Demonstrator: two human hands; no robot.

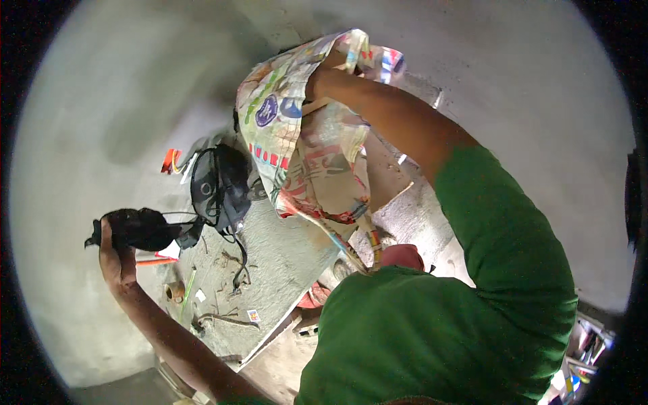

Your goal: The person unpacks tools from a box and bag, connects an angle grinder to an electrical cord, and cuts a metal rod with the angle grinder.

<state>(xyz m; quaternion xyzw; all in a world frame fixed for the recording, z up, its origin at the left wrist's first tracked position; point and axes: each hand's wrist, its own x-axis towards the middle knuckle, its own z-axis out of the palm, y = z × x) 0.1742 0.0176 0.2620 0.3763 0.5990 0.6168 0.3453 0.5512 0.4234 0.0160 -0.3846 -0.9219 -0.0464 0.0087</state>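
Note:
At the far left, my left hand grips a bunched black cloth-like item, thumb against its near side. Thin black cords run from that item to a black bag with straps, which sits against the wall. My right forearm reaches into the mouth of a large printed woven plastic sack. Inside the sack my right hand is hidden, so its fingers do not show. The sack stands upright with its opening facing me, and its cord handle hangs down the near side.
A concrete slab carries twigs, a green stick, a small brown container and a small printed card. Grey walls close in behind. An orange-red packet lies beside the black bag. Assorted items lie at lower right.

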